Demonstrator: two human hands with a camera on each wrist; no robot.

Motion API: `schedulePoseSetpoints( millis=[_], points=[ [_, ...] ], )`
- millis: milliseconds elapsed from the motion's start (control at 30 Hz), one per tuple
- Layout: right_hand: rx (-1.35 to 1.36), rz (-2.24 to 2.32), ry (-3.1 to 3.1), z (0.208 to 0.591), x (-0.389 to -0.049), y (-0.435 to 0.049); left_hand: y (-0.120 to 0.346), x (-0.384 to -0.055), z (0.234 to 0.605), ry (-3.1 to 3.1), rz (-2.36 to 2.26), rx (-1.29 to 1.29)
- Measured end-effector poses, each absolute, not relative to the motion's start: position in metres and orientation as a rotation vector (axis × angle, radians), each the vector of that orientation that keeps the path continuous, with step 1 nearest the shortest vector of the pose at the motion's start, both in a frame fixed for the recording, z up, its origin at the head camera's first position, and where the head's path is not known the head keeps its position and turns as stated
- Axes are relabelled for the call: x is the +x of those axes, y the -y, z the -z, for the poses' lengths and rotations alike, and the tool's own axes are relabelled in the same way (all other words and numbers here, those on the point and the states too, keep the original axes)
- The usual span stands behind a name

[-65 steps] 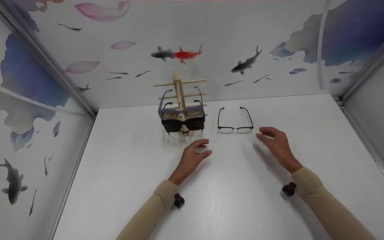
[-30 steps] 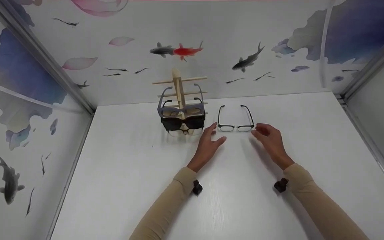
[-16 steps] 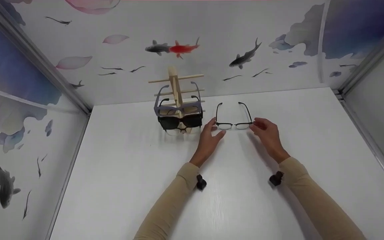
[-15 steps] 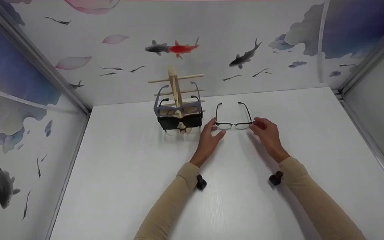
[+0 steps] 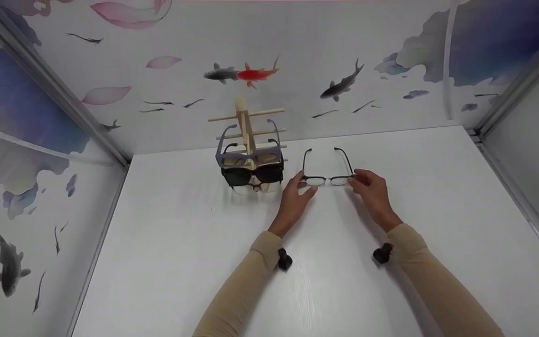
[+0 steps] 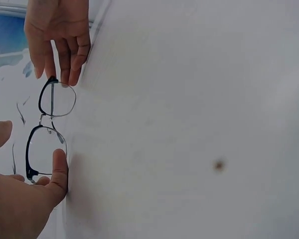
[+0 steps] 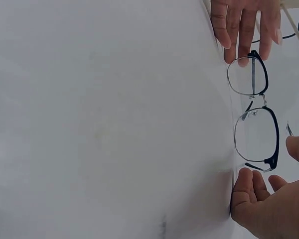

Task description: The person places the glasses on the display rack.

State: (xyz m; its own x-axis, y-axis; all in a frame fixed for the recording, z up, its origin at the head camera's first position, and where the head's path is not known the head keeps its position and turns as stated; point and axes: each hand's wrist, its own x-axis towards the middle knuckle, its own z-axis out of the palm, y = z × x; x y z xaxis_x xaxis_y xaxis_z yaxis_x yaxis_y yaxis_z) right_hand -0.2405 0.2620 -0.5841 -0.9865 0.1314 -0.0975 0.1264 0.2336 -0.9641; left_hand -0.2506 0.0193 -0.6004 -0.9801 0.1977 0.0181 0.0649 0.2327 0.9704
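Note:
A pair of eyeglasses [image 5: 315, 178] with dark upper rims and clear lenses rests on the white table, temples unfolded toward the back wall. My left hand [image 5: 293, 201] is at its left corner, fingers fairly straight beside the hinge and thumb apart. At the opposite corner is my right hand [image 5: 375, 194], its fingers lightly bent. In the right wrist view a gap shows between the right hand's thumb and fingers [image 7: 243, 184], around the frame's corner. The left wrist view has the left hand's fingertip [image 6: 60, 162] overlapping the near lens.
Left of the eyeglasses stands a wooden display rack [image 5: 246, 124] with crossbars. It carries lavender-framed glasses [image 5: 221, 159], black sunglasses [image 5: 237, 177] and a thin-rimmed pair [image 5: 239, 191] lowest down. Behind rises a wall [image 5: 297, 93] painted with fish, and side walls flank the table [image 5: 180, 262].
My left hand has come rightward from in front of the rack to the eyeglasses' left corner. The right hand has moved left to their right corner. The eyeglasses stay put on the table.

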Motion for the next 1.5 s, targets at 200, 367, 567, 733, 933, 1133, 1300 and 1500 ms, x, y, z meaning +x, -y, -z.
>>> schedulePoseSetpoints(
  millis=[200,367,567,733,933,1133,1300,1500],
  points=[
    [-0.25,-1.948,2.46,0.582,-0.247,-0.256,-0.017,-0.258,0.601,-2.375,-1.884,0.197],
    [-0.264,-1.963,2.454,0.582,-0.25,-0.253,-0.016,-0.261,0.602,-2.376,-1.915,0.21],
    [-0.316,-1.951,2.444,0.582,-0.247,-0.256,-0.018,-0.257,0.6,-2.355,-1.981,0.271],
    [-0.274,-1.947,2.441,0.581,-0.243,-0.259,-0.016,-0.252,0.597,-2.292,-2.046,0.25],
    [-0.239,-1.933,2.45,0.579,-0.233,-0.264,-0.013,-0.246,0.593,-2.26,-2.038,0.188],
    [-0.226,-1.93,2.449,0.578,-0.223,-0.266,-0.01,-0.24,0.591,-2.144,-2.106,0.172],
    [-0.188,-1.942,2.422,0.575,-0.214,-0.269,-0.009,-0.234,0.586,-2.096,-2.102,0.264],
    [-0.16,-1.926,2.424,0.564,-0.2,-0.272,-0.008,-0.227,0.58,-2.099,-2.073,0.343]
  ],
)
